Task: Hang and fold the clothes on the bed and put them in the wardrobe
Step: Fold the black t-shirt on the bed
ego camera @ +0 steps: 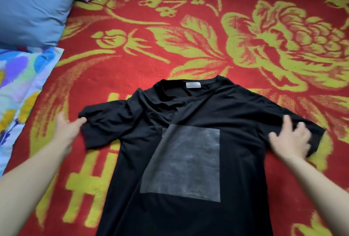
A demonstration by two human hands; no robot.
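The bed (188, 50), under its red and yellow floral blanket, carries the black T-shirt (236, 118) face up toward the near edge. Its collar points at the far side and its hem runs off the bottom of the view. A blue pillow (34, 5) fills the far left corner.

You look to be at the spreading step, so flatten before you fold. The grey square print (187, 162) is crossed by a diagonal ridge running from the collar down its left side, and the left sleeve (102, 124) is bunched.

Your right grip (290, 139) is released, fingers spread flat on the right sleeve (317, 131); use it as the anchor. Your left grip (69, 126) is also released, its thumb just touching the left sleeve's hem. I judge it should take that hem and draw the sleeve out toward the bed's left edge until the ridge goes. Then square the collar by the white neck label (193, 85).
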